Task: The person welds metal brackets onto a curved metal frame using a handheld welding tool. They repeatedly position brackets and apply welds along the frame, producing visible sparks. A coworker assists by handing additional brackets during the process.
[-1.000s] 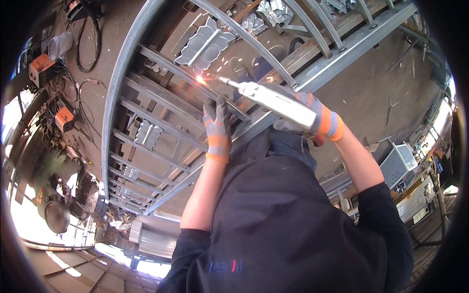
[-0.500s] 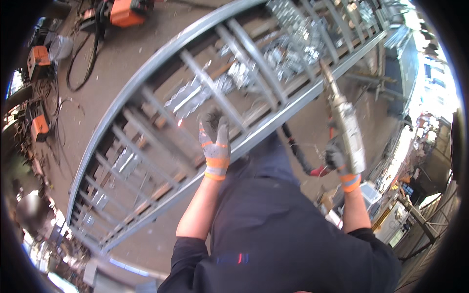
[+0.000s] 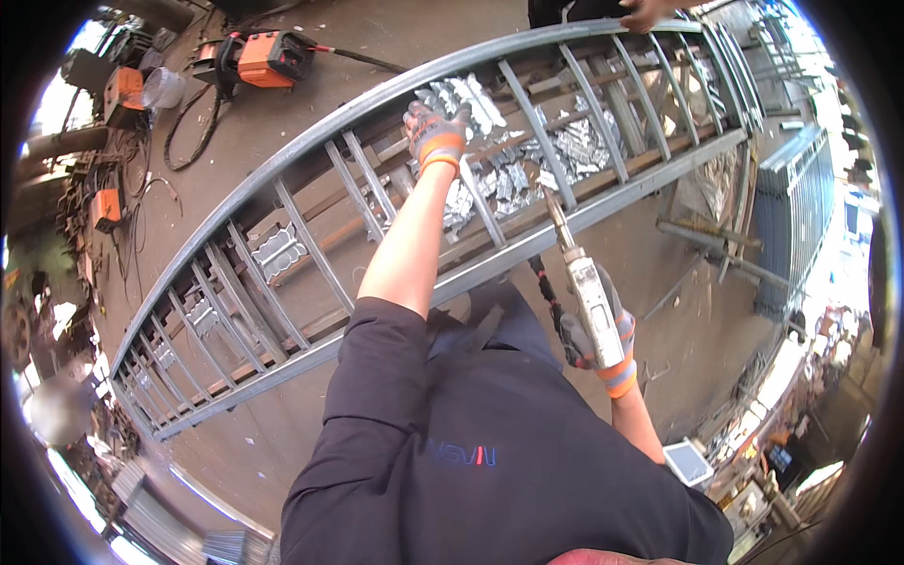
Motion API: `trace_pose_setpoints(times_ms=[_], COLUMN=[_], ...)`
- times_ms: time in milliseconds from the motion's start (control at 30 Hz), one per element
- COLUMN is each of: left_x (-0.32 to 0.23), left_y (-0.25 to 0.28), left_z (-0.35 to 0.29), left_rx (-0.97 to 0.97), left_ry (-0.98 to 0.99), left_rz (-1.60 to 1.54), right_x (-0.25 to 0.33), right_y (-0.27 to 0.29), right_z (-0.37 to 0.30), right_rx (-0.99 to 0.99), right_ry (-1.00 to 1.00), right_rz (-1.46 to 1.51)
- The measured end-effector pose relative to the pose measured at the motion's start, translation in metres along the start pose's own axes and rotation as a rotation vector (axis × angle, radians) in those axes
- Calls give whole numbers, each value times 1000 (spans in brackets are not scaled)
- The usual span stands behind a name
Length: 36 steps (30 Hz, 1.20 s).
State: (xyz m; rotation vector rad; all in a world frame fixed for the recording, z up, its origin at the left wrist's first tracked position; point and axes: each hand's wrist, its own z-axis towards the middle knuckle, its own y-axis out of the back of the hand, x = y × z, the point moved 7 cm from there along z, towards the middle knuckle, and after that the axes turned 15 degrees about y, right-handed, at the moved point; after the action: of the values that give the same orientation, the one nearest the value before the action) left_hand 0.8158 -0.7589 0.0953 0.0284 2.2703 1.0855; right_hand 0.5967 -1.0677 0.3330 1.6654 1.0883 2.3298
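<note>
left hand (image 3: 438,135), gloved, is stretched to 12 o'clock at a wavy-edged silver piece (image 3: 478,102); whether it grips, i cannot tell. right hand (image 3: 576,342) is wrapped round a white torch (image 3: 595,315) at 4 o'clock, nozzle toward 11. the piece shows between rungs of the metal frame (image 3: 508,256); best to hold it by its edge, nozzle well clear of the left fingers.

- I'm in a metalworking workshop.
- At my twelve o'clock lies a long barred metal frame (image 3: 513,252), with grey metal pieces (image 3: 582,143) showing between its bars.
- Eleven o'clock: an orange-cased machine (image 3: 266,60).
- Toward two o'clock: stacked barred panels (image 3: 793,226).
</note>
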Motion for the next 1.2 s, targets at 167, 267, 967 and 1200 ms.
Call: trace_pose_setpoints(times_ms=[167, 267, 967, 1200], left_x=[7, 8, 187, 168], left_y=[0, -5, -28, -40], left_z=[10, 25, -88, -87], left_rx=[-71, 13, 772, 738], left_ry=[222, 176, 666, 639], left_rz=[-165, -288, -1666, -1801], right_x=[-37, -48, 43, 11], right_y=[38, 44, -44, -77], right_z=[-2, 4, 60, 100], right_rx=[-27, 3, 36, 273], right_ry=[-113, -140, 68, 161], right_rz=[49, 48, -127, -155])
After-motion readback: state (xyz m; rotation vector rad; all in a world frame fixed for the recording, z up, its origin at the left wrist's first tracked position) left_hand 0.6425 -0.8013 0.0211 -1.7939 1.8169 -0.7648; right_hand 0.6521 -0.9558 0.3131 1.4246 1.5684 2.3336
